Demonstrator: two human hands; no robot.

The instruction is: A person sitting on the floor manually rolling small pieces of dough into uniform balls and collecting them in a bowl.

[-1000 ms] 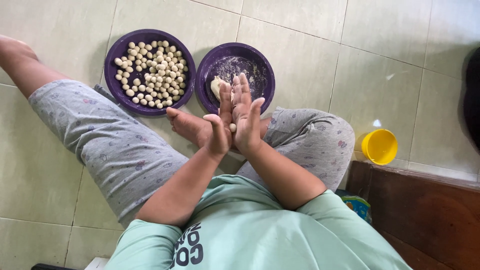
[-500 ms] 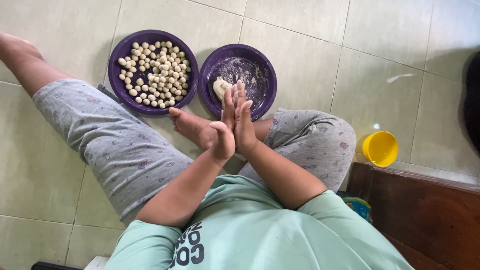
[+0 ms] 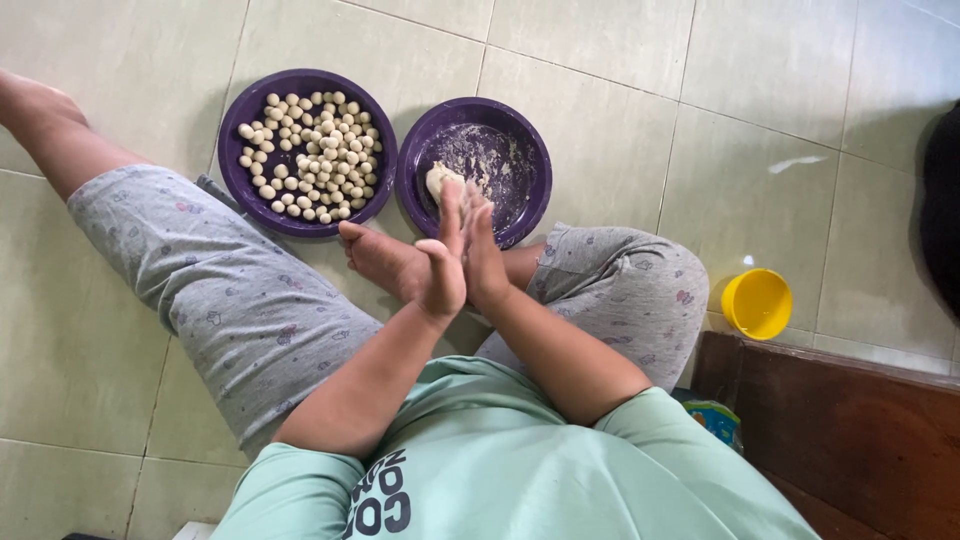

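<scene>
My left hand (image 3: 443,268) and my right hand (image 3: 484,250) are pressed palm to palm, fingers straight, over my folded leg. A small dough ball was seen between them a moment ago; the palms hide it now. Just beyond the fingertips stands a purple plate (image 3: 535,190) dusted with flour, with a pale dough lump (image 3: 437,181) at its near left edge. Left of it, a second purple plate (image 3: 232,130) holds several small dough balls (image 3: 310,155).
I sit on a pale tiled floor (image 3: 620,110) in grey patterned trousers, my bare foot (image 3: 385,258) just below the plates. A yellow cup (image 3: 757,303) stands at the right by a dark wooden piece of furniture (image 3: 850,430).
The palms have slid against each other and closed tighter; the small dough ball seen between them a second ago is hidden. The view shifted slightly.
</scene>
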